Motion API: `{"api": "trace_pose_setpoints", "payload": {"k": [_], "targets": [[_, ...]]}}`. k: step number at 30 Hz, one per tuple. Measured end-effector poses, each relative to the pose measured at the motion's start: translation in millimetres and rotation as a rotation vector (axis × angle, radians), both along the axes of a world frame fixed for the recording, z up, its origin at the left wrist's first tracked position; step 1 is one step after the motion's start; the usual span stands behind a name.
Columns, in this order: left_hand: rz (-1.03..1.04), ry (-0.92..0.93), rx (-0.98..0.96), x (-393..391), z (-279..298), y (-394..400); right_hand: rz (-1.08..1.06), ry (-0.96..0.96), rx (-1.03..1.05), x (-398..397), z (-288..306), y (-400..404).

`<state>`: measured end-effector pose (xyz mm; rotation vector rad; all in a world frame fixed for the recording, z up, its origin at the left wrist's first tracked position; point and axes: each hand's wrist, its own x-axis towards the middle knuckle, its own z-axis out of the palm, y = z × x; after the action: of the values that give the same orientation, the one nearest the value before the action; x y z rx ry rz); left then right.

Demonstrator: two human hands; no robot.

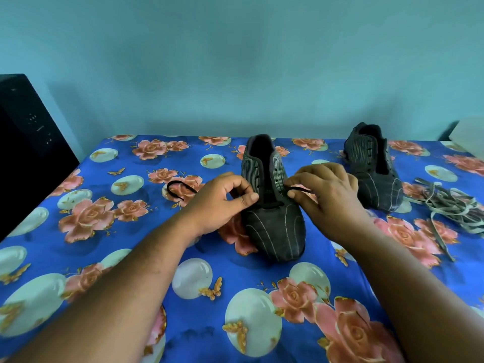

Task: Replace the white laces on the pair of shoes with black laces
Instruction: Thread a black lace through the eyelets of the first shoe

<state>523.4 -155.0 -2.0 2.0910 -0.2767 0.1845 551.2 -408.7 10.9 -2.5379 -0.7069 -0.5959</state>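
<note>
**On floral bed: lacing near shoe**

On blue floral bed sheet (131,258): near shoe (275,226) centred, toe toward camera; second shoe (374,169) further right, unlaced. Left hand (217,203) and right hand (324,195) each pinching black lace (269,205) at lowest eyelets. Removed white laces (453,208) heaped far right.

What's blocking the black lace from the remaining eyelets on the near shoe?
Nothing visible. Both hands, left hand and right hand, pinch the black lace at the near shoe; the upper eyelets look open. The pile of white laces lies well aside.
</note>
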Motion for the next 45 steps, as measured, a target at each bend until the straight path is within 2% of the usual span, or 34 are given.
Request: {"api": "trace_pose_setpoints", "payload": {"k": [2, 7, 14, 17, 20, 25, 28, 31, 34, 38, 43, 45], "targets": [[-0.002, 0.023, -0.019, 0, -1, 0, 0.01, -0.031, 0.026, 0, -2, 2], [-0.078, 0.182, -0.259, -2, 2, 1, -0.055, -0.102, 0.072, 2, -2, -1], [-0.109, 0.274, -0.36, 1, -1, 7, -0.12, -0.108, 0.096, 3, -2, 1], [-0.074, 0.28, -0.329, -1, 2, 5, -0.148, -0.091, 0.102, 5, -2, -2], [0.012, 0.14, -0.181, -4, 4, -1, -0.175, -0.088, 0.109, 8, -2, -8], [0.062, -0.327, 0.121, -1, 6, -17, -0.228, -0.093, 0.14, 12, 2, -14], [0.151, -0.442, 0.292, -4, 4, -27, -0.253, -0.082, 0.139, 12, 6, -19], [0.196, -0.498, 0.278, -5, 7, -29, -0.303, -0.055, 0.18, 14, 13, -29], [0.243, -0.451, 0.202, -1, 5, -24, -0.387, -0.023, 0.175, 17, 18, -39], [0.329, -0.283, 0.112, 2, -1, -20, -0.475, 0.06, 0.061, 20, 16, -48], [0.341, -0.108, 0.117, 0, 0, -26, -0.545, 0.096, 0.006, 21, 18, -54], [0.333, -0.062, 0.108, -2, 1, -27, -0.533, 0.14, -0.088, 20, 17, -52]]}}
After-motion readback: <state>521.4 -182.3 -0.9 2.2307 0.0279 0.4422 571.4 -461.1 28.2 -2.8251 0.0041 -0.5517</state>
